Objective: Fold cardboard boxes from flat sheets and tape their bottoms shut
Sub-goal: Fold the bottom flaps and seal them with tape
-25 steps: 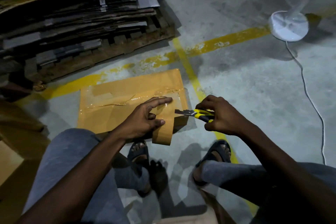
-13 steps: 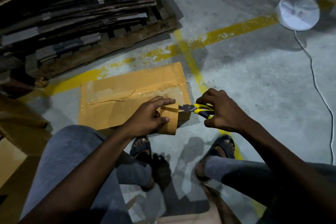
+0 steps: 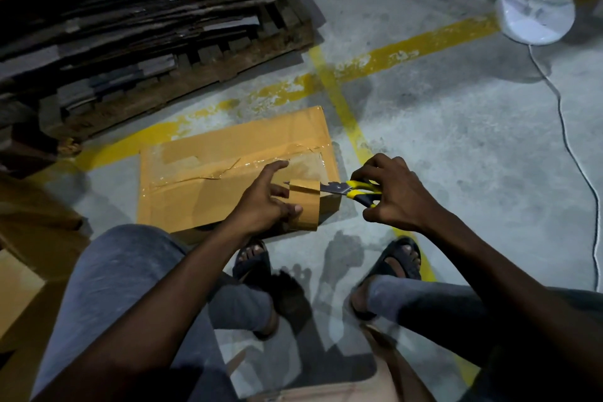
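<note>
Crouching over one cardboard box (image 3: 208, 192), the person works with two hands, one tape roll and one cutter. Two sandalled feet (image 3: 253, 259) stand just on the near side of the box.

The left hand (image 3: 261, 206) grips the brown tape roll (image 3: 305, 209) at the box's right near corner, thumb and lower fingers curled round it while the forefinger stretches straight out over the box top. The right hand (image 3: 396, 194), just right of the box, has its fingers wrapped tightly round the yellow-and-black cutter (image 3: 357, 191), whose blade reaches the top of the roll.

The box lies flat on the concrete floor (image 3: 456, 157). Its far edge runs near two painted yellow lines (image 3: 408, 49) that cross beyond its right far corner. Farther beyond the box stands one wooden pallet (image 3: 182, 81) stacked with flat cardboard sheets (image 3: 130, 16). More cardboard (image 3: 19, 287) crowds the floor left of the box. To the right of the box, concrete stretches as far as one white cord (image 3: 574, 166), which leads from one white fan base (image 3: 535, 15) well beyond and to the right.

The box is orange-brown, its top face showing. A glossy, wrinkled strip of clear tape runs along the seam from left to right, with a wider shiny patch near the right edge.
</note>
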Demonstrator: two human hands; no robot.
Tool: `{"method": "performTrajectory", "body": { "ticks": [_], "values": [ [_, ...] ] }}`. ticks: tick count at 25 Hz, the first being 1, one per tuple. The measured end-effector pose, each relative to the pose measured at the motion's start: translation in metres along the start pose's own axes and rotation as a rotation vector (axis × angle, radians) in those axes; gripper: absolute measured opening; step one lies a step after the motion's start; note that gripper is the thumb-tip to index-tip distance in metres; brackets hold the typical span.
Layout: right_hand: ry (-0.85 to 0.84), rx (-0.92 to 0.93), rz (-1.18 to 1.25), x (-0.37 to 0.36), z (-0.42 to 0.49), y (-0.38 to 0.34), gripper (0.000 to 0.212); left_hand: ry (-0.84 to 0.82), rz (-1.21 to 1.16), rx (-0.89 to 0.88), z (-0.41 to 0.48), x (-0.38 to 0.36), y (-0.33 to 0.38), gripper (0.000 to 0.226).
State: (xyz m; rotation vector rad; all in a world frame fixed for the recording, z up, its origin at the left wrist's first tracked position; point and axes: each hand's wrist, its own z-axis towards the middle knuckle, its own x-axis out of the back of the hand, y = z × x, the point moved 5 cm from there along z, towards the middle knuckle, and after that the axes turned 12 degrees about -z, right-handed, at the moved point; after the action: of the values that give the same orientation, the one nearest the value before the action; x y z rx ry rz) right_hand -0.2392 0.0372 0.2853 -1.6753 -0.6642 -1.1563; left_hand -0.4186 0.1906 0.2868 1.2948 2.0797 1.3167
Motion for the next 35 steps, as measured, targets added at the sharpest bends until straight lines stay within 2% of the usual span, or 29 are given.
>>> {"method": "performTrajectory", "body": {
  "ticks": [4, 8, 12, 13, 15, 17, 19, 22, 24, 27, 31, 35],
  "values": [
    [-0.063, -0.026, -0.004, -0.011, 0.005, 0.012, 0.063, -0.080, -0.151, 0.001, -0.002, -0.007, 0.001, 0.069],
    [-0.199, -0.029, -0.082, -0.030, 0.006, 0.021, 0.070, -0.088, -0.066, -0.016, 0.009, -0.015, -0.002, 0.053],
    [-0.226, -0.053, -0.228, -0.046, 0.009, 0.028, 0.064, -0.051, 0.010, -0.056, 0.027, -0.032, -0.010, 0.052],
    [-0.225, -0.063, -0.184, -0.047, 0.010, 0.030, 0.065, -0.047, 0.021, -0.068, 0.033, -0.039, -0.010, 0.054],
    [-0.257, -0.198, 0.209, -0.054, 0.013, 0.043, 0.061, -0.027, 0.046, -0.103, 0.052, -0.060, -0.009, 0.060],
    [-0.265, -0.388, 0.568, -0.063, 0.017, 0.065, 0.040, -0.014, 0.059, -0.127, 0.074, -0.087, -0.010, 0.062],
    [-0.191, -0.467, 0.627, -0.076, 0.023, 0.098, 0.026, -0.008, 0.086, -0.139, 0.099, -0.117, -0.015, 0.055],
    [-0.036, -0.618, 0.614, -0.100, 0.029, 0.161, 0.030, 0.012, 0.159, -0.195, 0.139, -0.156, -0.026, 0.048],
    [0.034, -0.756, 0.543, -0.121, 0.031, 0.208, 0.040, -0.028, 0.287, -0.227, 0.167, -0.177, -0.040, 0.054],
    [0.089, -0.949, 0.485, -0.156, 0.025, 0.266, 0.059, -0.128, 0.475, -0.173, 0.202, -0.205, -0.072, 0.064],
    [0.242, -1.065, 0.509, -0.187, 0.023, 0.312, 0.060, -0.229, 0.586, -0.096, 0.239, -0.235, -0.103, 0.075],
    [0.338, -1.151, 0.501, -0.208, 0.034, 0.346, 0.062, -0.353, 0.707, -0.117, 0.272, -0.263, -0.116, 0.086]
  ]
}}
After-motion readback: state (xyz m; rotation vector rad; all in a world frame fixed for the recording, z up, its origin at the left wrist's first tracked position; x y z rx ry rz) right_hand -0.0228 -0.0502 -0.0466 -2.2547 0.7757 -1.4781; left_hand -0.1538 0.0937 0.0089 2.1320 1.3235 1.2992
